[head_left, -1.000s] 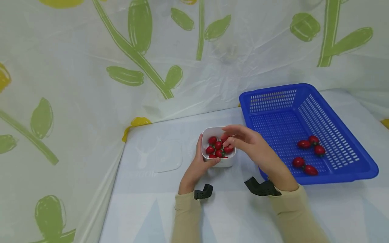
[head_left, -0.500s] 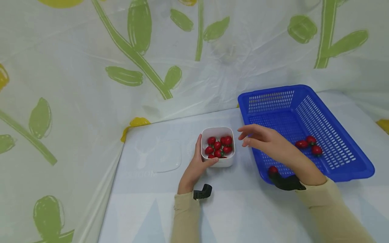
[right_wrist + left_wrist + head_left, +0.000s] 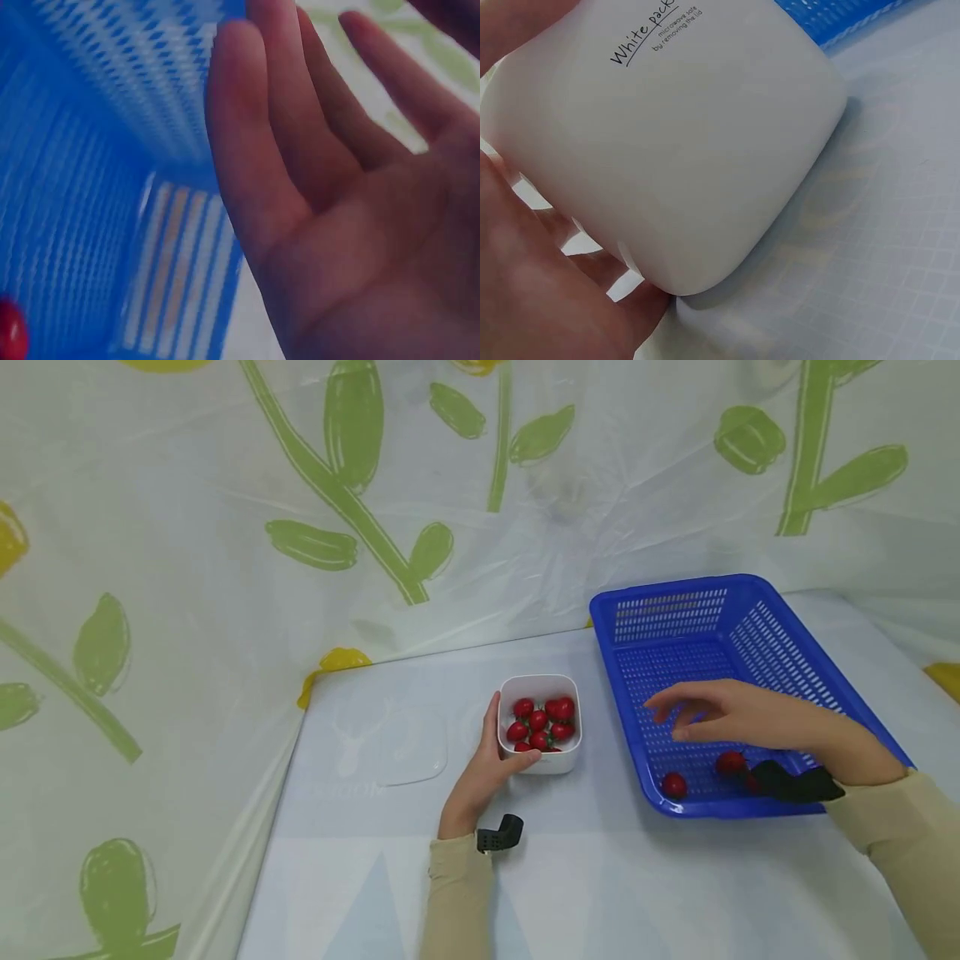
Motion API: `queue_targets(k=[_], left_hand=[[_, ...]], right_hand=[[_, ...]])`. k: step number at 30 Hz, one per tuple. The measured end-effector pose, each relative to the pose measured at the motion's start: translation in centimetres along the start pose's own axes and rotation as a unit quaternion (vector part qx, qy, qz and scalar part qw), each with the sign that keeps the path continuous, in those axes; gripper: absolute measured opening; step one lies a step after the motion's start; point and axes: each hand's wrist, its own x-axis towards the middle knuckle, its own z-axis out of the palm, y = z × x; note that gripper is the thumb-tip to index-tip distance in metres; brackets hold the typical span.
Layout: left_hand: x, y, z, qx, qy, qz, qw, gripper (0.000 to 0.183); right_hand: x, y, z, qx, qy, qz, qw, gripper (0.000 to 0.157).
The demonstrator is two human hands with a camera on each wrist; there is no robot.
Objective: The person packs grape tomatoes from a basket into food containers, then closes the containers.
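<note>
My left hand (image 3: 480, 781) holds a small white food container (image 3: 552, 764), fingers along its left side and thumb over the front rim. Several cherry tomatoes (image 3: 538, 720) lie inside it. The left wrist view shows the container's printed side wall (image 3: 705, 150) close up, with the palm and fingers (image 3: 547, 277) against it. Over the blue basket (image 3: 652, 620), my right hand (image 3: 757, 717) hovers with loosely bent fingers and nothing in them. A cherry tomato (image 3: 674, 786) sits in the basket's near left corner, another (image 3: 731, 763) below the hand; the wrist partly hides the others.
A clear flat lid (image 3: 412, 752) lies on the white tablecloth (image 3: 570, 877) left of the container. The basket stands to the container's right. Behind the table hangs a white sheet (image 3: 225, 635) with printed green leaves.
My right hand has moved right, from inside the container's opening to over the basket, uncovering the tomatoes in the container. The left hand and the container stay in place.
</note>
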Motion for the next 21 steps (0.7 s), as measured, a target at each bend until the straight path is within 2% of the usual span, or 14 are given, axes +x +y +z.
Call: queue_targets(k=[3,10,15,21], left_hand=[[0.3,-0.8,-0.1,-0.003,0.006,-0.002,1.0000,0.093],[0.6,-2.2,-0.4,0.019,0.020,-0.011,0.9996,0.092],[0.6,-2.3,-0.4,0.017,0.015,-0.006,0.9997,0.090],[0.8,-1.9,-0.1,0.010,0.013,-0.005,0.9999,0.091]], right_hand=[[-1.0,1.6,-1.0,0.006,-0.019,0.008,1.000,0.033],[-2.6,5.4,-2.6,0.016,-0.023,0.061,0.998,0.037],[-3.2,6.7,-3.2,0.012,-0.015,0.114,0.993,0.043],[-3.3,7.7,-3.7,-0.016,-0.014,0.155,0.988,0.046]])
